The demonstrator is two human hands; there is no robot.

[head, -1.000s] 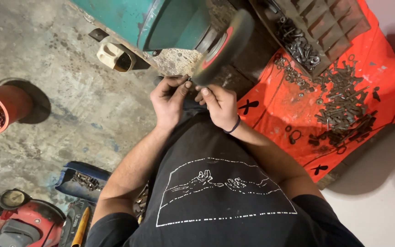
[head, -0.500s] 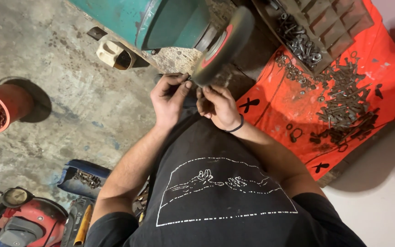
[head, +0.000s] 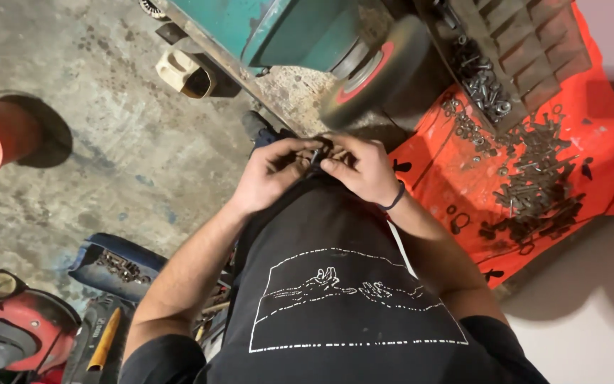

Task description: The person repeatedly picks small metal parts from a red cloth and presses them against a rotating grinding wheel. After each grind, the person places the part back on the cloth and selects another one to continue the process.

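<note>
Head view: the left hand [head: 271, 174] and right hand [head: 360, 167] meet fingertip to fingertip, both pinched shut on a small dark bolt [head: 315, 154] between them — its axis unclear. Just beyond the hands spins a grinding wheel [head: 374, 67]; rightward lies an orange cloth [head: 463, 185] of hardware.

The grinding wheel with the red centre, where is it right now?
Head view, top centre: the grinding wheel sits just above both hands, left of the orange cloth.
</note>
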